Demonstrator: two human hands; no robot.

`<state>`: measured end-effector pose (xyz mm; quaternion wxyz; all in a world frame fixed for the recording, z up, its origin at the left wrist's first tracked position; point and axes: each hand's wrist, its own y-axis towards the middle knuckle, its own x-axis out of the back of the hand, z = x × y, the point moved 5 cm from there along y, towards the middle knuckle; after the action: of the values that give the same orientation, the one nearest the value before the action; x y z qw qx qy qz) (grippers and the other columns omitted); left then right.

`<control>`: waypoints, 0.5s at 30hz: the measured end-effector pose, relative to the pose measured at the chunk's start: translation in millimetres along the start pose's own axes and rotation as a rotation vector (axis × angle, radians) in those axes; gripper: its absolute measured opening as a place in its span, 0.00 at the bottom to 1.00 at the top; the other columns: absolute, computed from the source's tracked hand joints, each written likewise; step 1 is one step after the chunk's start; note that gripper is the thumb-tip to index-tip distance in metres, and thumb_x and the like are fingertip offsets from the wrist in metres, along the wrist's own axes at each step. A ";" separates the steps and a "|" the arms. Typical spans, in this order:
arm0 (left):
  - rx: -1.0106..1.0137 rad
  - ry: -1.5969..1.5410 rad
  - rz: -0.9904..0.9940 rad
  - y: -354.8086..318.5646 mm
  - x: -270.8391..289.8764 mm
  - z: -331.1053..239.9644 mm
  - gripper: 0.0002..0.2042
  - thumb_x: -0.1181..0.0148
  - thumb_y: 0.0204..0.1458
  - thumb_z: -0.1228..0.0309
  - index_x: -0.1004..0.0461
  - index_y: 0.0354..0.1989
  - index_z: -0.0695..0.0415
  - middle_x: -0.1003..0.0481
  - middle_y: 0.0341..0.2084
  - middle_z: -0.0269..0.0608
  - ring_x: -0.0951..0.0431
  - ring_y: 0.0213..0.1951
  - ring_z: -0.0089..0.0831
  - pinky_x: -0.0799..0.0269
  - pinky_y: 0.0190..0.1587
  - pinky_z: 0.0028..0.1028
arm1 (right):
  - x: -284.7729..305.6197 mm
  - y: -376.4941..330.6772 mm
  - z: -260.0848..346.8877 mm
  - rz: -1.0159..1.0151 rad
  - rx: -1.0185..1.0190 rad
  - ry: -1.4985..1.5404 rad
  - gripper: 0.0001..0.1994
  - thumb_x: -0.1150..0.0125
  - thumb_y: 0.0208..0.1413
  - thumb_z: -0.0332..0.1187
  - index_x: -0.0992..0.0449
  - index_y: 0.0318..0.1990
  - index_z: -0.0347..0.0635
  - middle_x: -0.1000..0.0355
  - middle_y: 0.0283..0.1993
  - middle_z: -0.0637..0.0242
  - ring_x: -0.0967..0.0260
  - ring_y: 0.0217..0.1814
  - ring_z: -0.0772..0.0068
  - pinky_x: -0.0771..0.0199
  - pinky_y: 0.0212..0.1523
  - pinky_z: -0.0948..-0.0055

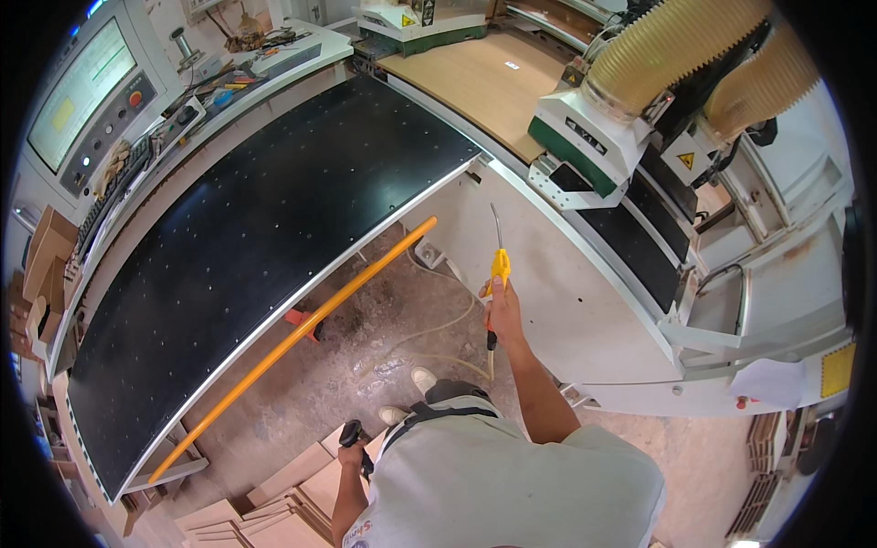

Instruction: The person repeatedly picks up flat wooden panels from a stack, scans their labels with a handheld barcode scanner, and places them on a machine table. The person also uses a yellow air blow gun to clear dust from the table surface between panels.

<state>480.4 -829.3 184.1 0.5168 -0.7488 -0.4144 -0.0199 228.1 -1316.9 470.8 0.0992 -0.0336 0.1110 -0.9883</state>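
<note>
My right hand is wrapped round a yellow air blow gun, held out in front of my body. Its thin metal nozzle points away from me, and a hose hangs from its lower end. Low at my left side, my left hand grips a black handheld device, which looks like a scanner; fingers cover part of it. Ahead and to the left lies a black table dotted with small holes. A long orange bar runs along its near edge.
A machine head with ribbed ducts stands at the far right, beside a brown board. At the left is a control panel with a screen. Flat panels are stacked by my left arm. A pale hose loops over the floor.
</note>
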 end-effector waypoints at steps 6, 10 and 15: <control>-0.023 0.020 -0.011 -2.1 -2.5 -2.8 0.18 0.25 0.35 0.63 0.17 0.32 0.63 0.19 0.27 0.45 0.19 0.28 0.36 0.23 0.34 0.36 | 3.6 -1.3 2.3 -0.018 -0.003 0.026 0.23 0.61 0.72 0.54 0.35 0.47 0.39 0.31 0.38 0.64 0.41 0.10 0.79 0.41 0.10 0.78; -0.017 0.005 -0.020 -10.2 -5.4 -5.3 0.18 0.25 0.36 0.64 0.17 0.32 0.63 0.19 0.26 0.44 0.19 0.28 0.36 0.23 0.33 0.36 | 10.1 -0.2 -0.7 -0.010 -0.002 0.031 0.24 0.60 0.72 0.54 0.35 0.47 0.38 0.31 0.38 0.63 0.41 0.10 0.79 0.41 0.10 0.79; -0.025 0.004 -0.015 -18.4 -9.0 -9.2 0.18 0.25 0.37 0.63 0.18 0.33 0.64 0.19 0.26 0.44 0.20 0.27 0.35 0.23 0.32 0.36 | 14.5 -1.3 -1.6 -0.016 0.026 0.040 0.25 0.60 0.72 0.55 0.35 0.47 0.38 0.31 0.37 0.63 0.41 0.10 0.79 0.40 0.11 0.79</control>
<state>466.4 -839.7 198.2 0.5082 -0.7520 -0.4186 -0.0306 213.6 -1318.3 470.2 0.0893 -0.0135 0.0997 -0.9909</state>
